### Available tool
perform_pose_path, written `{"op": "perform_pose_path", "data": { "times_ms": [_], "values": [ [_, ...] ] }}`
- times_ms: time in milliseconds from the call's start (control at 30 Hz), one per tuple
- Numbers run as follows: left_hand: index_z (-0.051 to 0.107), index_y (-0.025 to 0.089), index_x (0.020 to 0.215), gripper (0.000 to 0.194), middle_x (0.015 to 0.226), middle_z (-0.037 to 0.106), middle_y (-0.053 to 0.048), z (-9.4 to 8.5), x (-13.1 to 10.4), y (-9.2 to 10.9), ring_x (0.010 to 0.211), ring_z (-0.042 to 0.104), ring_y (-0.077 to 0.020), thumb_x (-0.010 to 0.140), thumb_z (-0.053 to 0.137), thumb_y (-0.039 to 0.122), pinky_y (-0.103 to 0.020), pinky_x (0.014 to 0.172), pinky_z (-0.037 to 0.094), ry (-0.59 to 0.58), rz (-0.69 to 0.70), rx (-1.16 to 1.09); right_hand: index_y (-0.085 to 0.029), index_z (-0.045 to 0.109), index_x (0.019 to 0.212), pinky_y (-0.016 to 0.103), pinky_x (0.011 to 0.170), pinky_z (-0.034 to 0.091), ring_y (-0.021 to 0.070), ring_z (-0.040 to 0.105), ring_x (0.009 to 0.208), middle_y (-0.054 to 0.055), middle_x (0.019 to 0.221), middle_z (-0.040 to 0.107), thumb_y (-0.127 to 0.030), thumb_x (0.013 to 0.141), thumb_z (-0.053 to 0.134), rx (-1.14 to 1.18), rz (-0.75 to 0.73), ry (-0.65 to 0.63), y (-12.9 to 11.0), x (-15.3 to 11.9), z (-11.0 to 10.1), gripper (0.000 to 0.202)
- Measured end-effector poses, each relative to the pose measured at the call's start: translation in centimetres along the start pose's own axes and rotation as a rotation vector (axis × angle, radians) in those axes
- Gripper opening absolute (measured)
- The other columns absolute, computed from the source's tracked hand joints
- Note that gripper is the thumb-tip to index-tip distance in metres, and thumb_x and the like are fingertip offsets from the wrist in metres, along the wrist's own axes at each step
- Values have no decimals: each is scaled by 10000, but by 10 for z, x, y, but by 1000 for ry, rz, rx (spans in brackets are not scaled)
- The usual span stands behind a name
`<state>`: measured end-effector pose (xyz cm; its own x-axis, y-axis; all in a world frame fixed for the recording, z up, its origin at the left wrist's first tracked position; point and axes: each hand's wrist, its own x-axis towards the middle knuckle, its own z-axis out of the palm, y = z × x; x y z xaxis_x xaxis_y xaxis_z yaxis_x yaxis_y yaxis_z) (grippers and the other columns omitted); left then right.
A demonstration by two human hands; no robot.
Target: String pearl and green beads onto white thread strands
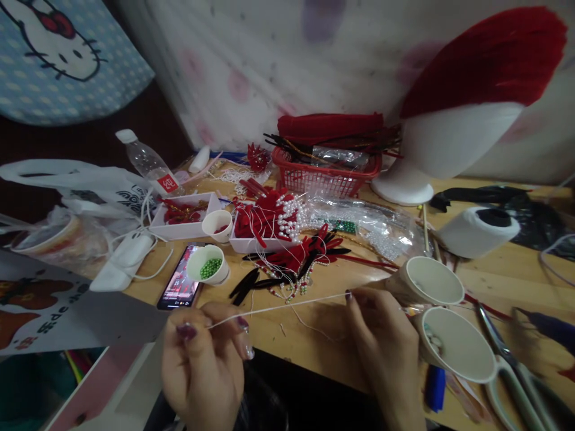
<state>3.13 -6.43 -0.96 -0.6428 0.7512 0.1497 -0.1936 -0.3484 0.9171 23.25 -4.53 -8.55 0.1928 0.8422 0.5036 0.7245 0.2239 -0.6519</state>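
A thin white thread [287,305] runs taut between my two hands above the table's front edge. Its left end is pinched by my left hand [204,359], palm turned up and fingers curled. At the other end, the fingertips of my right hand [381,347] close on the thread, beside two paper cups. Just behind the thread lie red and black fuzzy pieces [309,251] with strings of white, red and green beads [303,281]. A cup of green beads [211,266] stands on a phone's edge [182,281], behind my left hand.
Scissors [512,365] and two paper cups [433,280] are at the right. Farther back stand a thread spool [478,230], a red basket [327,176], white boxes [182,230] of red pieces and a white mannequin head [453,137]. A bottle [148,158] and power strip [123,260] are left.
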Motion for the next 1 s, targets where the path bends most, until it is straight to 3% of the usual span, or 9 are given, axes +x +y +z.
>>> {"op": "perform_pose_path", "data": {
  "times_ms": [100,267,367,467,600,667,800,900,1000],
  "values": [
    [565,235,735,364,620,689,60,-3,-5,-8,457,560,-94,884,719,529,-213,526,485,-86,-14,41,-204,670,974,332,731,527,215,675,813,54,903,703,-231,971,610,-8,-4,-10,-1,-1,-1,65],
    [760,215,768,158,762,716,-30,-3,-8,-36,729,686,-146,901,746,298,-223,682,537,-563,94,365,-255,579,1326,299,1002,501,204,628,1217,72,1273,674,-255,1030,520,182,-145,-236,-28,-8,-8,301],
    [768,214,781,149,773,631,-9,0,-11,-47,696,630,-107,909,733,281,-170,591,490,-572,242,396,-288,588,1207,177,792,538,123,715,915,-13,994,734,-243,1065,455,367,-141,-405,-43,-13,-8,199],
    [746,218,811,136,740,595,18,1,-16,-49,651,594,-85,928,718,279,-147,546,463,-565,291,378,-270,580,932,151,545,462,93,592,570,-67,701,628,-232,1063,465,435,-79,-437,-47,-16,-4,179],
    [736,221,897,97,785,637,15,-17,-13,-47,693,617,-96,964,667,232,-167,610,501,-612,403,448,-253,565,865,167,536,428,99,557,571,-54,676,587,-298,1070,468,448,-56,-383,-44,-18,-1,231],
    [735,221,986,115,861,655,0,-39,-1,-50,748,631,-107,968,639,160,-185,656,511,-485,563,567,-252,566,871,177,553,417,103,543,588,-50,680,572,-333,1076,467,449,9,-337,-42,-19,-1,241],
    [703,172,1064,230,963,660,-63,-91,37,-69,921,636,-202,846,774,150,-331,879,511,71,918,938,-239,575,839,224,590,385,124,493,629,-30,694,539,-460,1062,492,477,211,-206,-43,-21,-2,325],
    [668,144,1181,484,1135,638,-158,-117,59,-88,1113,597,-333,782,837,360,-520,1034,432,331,908,1172,-227,599,803,252,547,332,125,430,586,-30,659,497,-511,1034,533,503,277,-147,-45,-21,-2,372],
    [670,172,1182,531,1245,595,-180,-129,63,-101,1212,547,-375,776,813,483,-573,1076,376,382,765,1250,-218,622,774,254,520,309,117,421,566,-29,637,489,-526,1017,555,525,300,-114,-47,-20,-2,398]
  ]
}}
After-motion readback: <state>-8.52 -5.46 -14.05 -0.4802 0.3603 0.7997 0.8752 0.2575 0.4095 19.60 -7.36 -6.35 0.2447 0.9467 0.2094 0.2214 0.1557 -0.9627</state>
